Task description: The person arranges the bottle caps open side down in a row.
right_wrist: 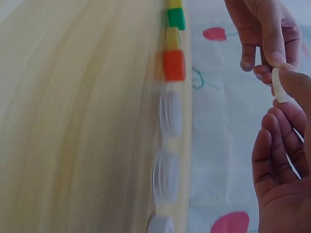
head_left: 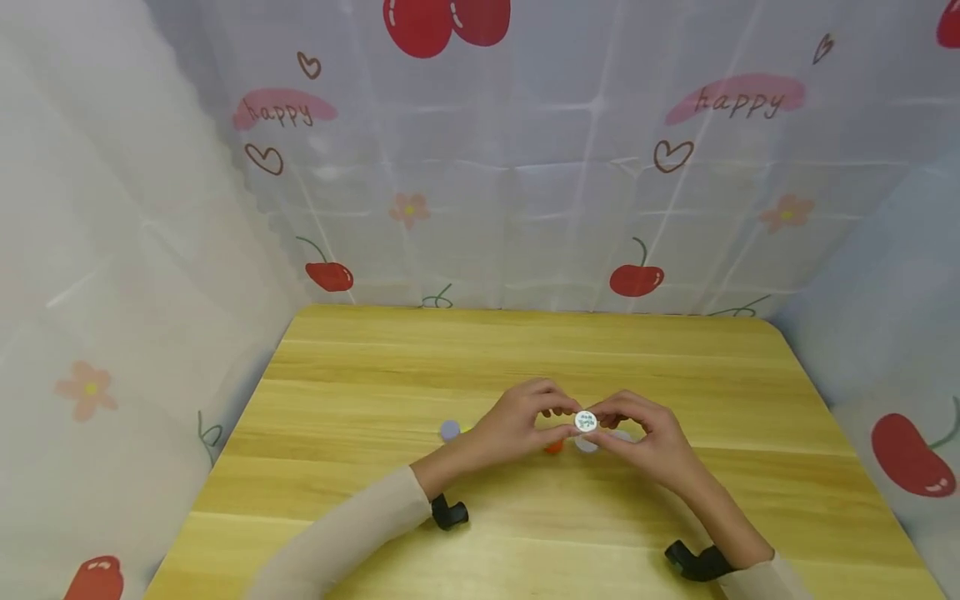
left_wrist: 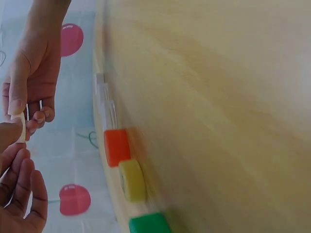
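Between the two hands, a small white disc (head_left: 586, 421) with dark printed marks on its face is held up above the table. My left hand (head_left: 517, 419) pinches its left edge between thumb and fingertips. On the opposite side my right hand (head_left: 647, 433) pinches it the same way. Edge-on in the left wrist view, the disc (left_wrist: 22, 127) looks thin and pale. An orange block (head_left: 553, 447) and pale round pieces (head_left: 587, 444) lie on the table under the hands, partly hidden by them.
A row on the wooden table (head_left: 390, 350) includes a yellow piece (left_wrist: 132, 180), a green block (left_wrist: 149, 224) and pale stacked discs (right_wrist: 170, 115). A lilac round piece (head_left: 450, 430) lies left of the left wrist. Printed curtains (head_left: 510, 225) surround the table's back and sides.
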{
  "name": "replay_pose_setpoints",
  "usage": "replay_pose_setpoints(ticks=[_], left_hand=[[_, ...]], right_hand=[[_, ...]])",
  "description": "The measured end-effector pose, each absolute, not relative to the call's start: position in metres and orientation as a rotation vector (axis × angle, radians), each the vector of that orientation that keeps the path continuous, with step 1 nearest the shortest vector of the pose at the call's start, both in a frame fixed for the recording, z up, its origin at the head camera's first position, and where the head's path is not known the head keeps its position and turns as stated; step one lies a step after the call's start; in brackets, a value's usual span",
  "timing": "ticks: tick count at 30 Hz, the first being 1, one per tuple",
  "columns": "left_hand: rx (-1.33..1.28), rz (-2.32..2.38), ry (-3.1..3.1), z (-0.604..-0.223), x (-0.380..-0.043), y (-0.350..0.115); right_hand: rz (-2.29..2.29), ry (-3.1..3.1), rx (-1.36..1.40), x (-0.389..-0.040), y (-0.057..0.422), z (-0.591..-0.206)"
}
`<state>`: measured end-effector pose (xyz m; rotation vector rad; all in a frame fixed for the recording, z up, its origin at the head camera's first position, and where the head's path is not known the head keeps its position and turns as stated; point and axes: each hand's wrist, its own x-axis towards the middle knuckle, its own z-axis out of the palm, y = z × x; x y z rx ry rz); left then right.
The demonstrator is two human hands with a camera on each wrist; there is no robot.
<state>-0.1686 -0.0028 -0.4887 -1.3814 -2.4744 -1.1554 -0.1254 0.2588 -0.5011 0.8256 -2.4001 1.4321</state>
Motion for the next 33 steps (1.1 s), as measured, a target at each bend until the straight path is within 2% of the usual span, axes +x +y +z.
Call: replay_pose_setpoints(ticks=[10,17,33], left_hand=[[-1.523,-0.651,-2.709,-0.487,-0.183,0.088],[-1.496,-0.415,-2.823,-0.489,-0.191,0.14],[-1.485,-0.279,-2.929,-0.5,-0.185,0.177]], right_hand=[[1.166,-2.552,0.624,-0.107,0.326,-0.506],[1.105,-2.634,0.522,-0.105,0.36,-0.515],[1.047,-2.796,0.492,-0.101,0.377,-0.53]])
